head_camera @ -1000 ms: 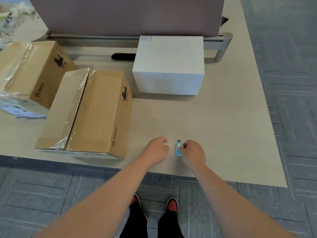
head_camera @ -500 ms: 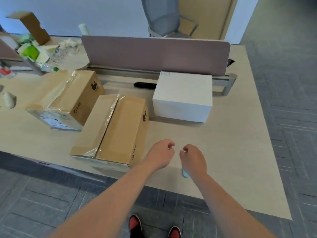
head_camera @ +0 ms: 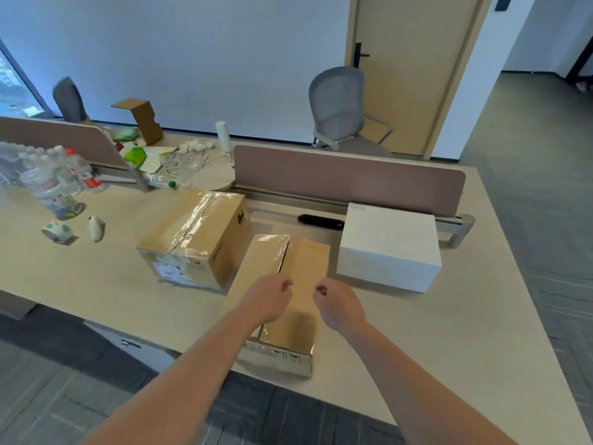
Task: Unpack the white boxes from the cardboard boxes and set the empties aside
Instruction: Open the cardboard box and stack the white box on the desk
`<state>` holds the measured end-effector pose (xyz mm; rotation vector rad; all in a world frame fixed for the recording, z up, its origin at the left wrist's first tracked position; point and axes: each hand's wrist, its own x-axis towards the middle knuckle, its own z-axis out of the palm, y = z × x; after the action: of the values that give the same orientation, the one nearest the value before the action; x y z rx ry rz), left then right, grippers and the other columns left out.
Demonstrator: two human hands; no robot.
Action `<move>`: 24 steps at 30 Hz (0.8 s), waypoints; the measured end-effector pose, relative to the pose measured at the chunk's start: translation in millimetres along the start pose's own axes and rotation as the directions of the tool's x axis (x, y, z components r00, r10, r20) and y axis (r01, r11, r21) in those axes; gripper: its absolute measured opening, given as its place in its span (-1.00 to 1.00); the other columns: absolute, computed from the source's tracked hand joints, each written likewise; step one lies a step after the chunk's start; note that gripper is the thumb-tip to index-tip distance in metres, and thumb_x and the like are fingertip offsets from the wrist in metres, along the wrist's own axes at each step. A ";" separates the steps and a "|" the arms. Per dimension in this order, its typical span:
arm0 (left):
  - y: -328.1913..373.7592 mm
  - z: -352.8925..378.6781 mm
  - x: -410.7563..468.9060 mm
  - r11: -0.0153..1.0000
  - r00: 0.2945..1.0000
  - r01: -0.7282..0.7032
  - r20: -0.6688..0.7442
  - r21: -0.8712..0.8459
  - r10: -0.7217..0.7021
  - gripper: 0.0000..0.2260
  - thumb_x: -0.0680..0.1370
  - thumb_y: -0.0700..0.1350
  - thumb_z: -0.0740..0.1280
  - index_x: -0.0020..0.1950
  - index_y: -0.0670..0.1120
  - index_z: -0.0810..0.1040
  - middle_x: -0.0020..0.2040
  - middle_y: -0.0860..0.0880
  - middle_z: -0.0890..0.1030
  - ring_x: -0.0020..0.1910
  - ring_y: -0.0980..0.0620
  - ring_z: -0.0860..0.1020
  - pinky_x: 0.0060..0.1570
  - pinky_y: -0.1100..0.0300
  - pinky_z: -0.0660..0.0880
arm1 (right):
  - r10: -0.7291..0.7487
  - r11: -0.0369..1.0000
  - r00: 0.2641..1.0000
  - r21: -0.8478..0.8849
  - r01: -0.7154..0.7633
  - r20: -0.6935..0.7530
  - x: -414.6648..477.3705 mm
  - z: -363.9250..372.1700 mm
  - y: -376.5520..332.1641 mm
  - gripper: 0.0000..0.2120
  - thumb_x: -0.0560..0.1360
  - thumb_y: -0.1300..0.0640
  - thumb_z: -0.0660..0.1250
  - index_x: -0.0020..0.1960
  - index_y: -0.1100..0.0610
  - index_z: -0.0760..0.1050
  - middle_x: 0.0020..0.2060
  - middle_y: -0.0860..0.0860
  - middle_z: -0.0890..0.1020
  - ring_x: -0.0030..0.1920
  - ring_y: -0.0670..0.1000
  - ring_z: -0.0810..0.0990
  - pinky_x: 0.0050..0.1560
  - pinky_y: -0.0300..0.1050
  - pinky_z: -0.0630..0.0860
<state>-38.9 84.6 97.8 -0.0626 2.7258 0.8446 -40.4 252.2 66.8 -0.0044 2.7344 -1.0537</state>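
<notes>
The near cardboard box (head_camera: 306, 261), brown, oblong and sealed with shiny clear tape, lies on the pale wood-look desk (head_camera: 96, 284) right at its near edge. Its long axis runs near to far, the far end leaning slightly right, and the taped seam (head_camera: 284, 258) follows that same line.

Both hands are over the middle of its top; whether they touch it cannot be told. The left hand (head_camera: 268, 298) sits directly over the seam, which emerges just beyond its fingertips on the far side. The right hand (head_camera: 338, 305) is over the box's right edge, so the left is the nearer to the tape. On both, the fingers curl in toward the palm with the tips close to the thumb, and nothing shows in either. Opening this box probably means parting that seam so the flaps fall left and right.

The far cardboard box (head_camera: 195, 232), also brown and taped, stands just beyond on the left. The plain white box (head_camera: 388, 252) stands to the right, with a narrow strip of desk between it and the near box.

The far box's right face carries a black pictogram (head_camera: 240, 217) and a ring logo with a short word (head_camera: 217, 252) that looks like PICO, though blurred. Its white shipping label (head_camera: 168, 268) and the small corner label (head_camera: 357, 206) on the white box are unreadable.
</notes>
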 end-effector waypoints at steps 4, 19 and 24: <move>-42.3 -10.9 20.1 0.984 0.987 -0.120 0.125 0.134 0.103 -0.67 0.64 -0.12 0.14 0.37 -0.01 0.50 0.32 0.00 0.55 0.28 0.00 0.50 0.28 0.13 0.42 | 0.054 0.998 0.998 -0.030 -0.054 0.024 12.4 39.0 -27.8 -0.81 0.57 0.12 0.17 -0.08 0.06 0.56 -0.12 0.00 0.62 -0.09 0.04 0.56 -0.08 -0.09 0.47; -95.9 -30.2 72.8 0.619 0.762 -0.645 0.441 0.447 0.475 -0.64 0.58 -0.23 0.15 0.24 0.06 0.60 0.18 0.03 0.57 0.17 -0.03 0.51 0.42 0.00 0.26 | 0.375 0.916 0.919 -0.100 -0.388 -0.125 17.0 74.1 -72.0 -0.72 0.58 0.15 0.22 0.24 0.03 0.56 0.19 -0.02 0.61 0.19 0.04 0.56 0.17 -0.11 0.46; -87.3 -56.9 69.8 0.521 0.731 -0.670 0.351 0.529 0.585 -0.76 0.61 -0.11 0.19 -0.03 0.00 0.67 -0.12 0.03 0.61 -0.08 0.01 0.54 0.21 0.06 0.44 | 0.333 0.927 0.941 -0.164 -0.338 -0.061 25.3 80.3 -89.7 -0.64 0.61 0.23 0.12 0.24 -0.02 0.59 0.25 -0.03 0.58 0.24 0.05 0.53 0.24 -0.10 0.44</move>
<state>-109.6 -16.6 75.0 1.1569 2.7320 -0.0150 -55.9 130.2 63.5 0.4418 2.7114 -0.7267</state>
